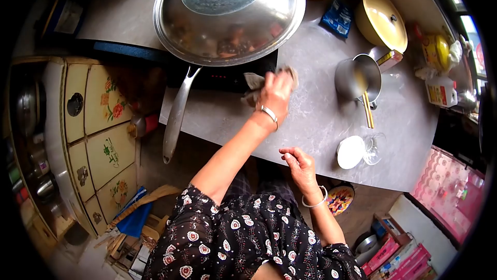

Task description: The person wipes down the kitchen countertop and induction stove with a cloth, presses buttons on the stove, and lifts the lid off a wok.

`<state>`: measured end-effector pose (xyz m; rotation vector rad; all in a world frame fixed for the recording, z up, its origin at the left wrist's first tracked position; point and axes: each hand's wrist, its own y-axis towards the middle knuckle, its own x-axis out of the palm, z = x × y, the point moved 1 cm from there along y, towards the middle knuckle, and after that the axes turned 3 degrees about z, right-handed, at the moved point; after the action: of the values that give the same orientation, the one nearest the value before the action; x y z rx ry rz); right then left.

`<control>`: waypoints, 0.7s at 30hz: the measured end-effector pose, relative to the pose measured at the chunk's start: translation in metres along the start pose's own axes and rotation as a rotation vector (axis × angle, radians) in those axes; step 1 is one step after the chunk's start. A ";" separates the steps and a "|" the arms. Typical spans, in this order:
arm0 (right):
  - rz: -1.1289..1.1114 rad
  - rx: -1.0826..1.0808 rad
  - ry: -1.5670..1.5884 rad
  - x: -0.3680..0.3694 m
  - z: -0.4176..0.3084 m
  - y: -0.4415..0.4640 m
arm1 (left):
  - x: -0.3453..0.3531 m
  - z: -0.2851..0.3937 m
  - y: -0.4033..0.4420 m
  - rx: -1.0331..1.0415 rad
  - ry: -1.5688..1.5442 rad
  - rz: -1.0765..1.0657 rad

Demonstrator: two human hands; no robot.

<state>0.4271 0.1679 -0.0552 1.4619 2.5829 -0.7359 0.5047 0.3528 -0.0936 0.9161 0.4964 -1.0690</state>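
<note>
My left hand is closed on a crumpled grey-beige cloth, pressing it on the counter at the right edge of the black induction cooktop. Just beyond it, a large wok stands on the cooktop under a domed metal lid with a glass centre. The wok's long metal handle points toward me, left of my arm. My right hand hovers near the counter's front edge, holding nothing visible, with its fingers loosely bent and the thumb apart.
On the right of the grey counter stand a saucepan with chopsticks, a white bowl and a clear glass. Farther back are yellow basins and a blue packet. A painted cabinet stands at left.
</note>
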 end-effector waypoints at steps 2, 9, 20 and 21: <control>0.004 0.006 0.007 0.000 0.000 0.000 | -0.012 0.014 -0.019 -0.048 -0.164 -0.017; 0.024 -0.012 0.006 0.002 0.005 0.004 | -0.053 0.007 -0.049 -0.154 -0.118 0.050; -0.001 -0.013 0.003 0.008 -0.001 0.006 | -0.048 -0.008 -0.043 -0.357 0.234 -0.212; 0.003 -0.005 0.009 0.008 -0.002 0.005 | -0.047 -0.007 -0.043 -0.355 0.222 -0.191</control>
<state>0.4274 0.1772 -0.0579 1.4707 2.5864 -0.7237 0.4461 0.3755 -0.0799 0.6827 0.9418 -1.0116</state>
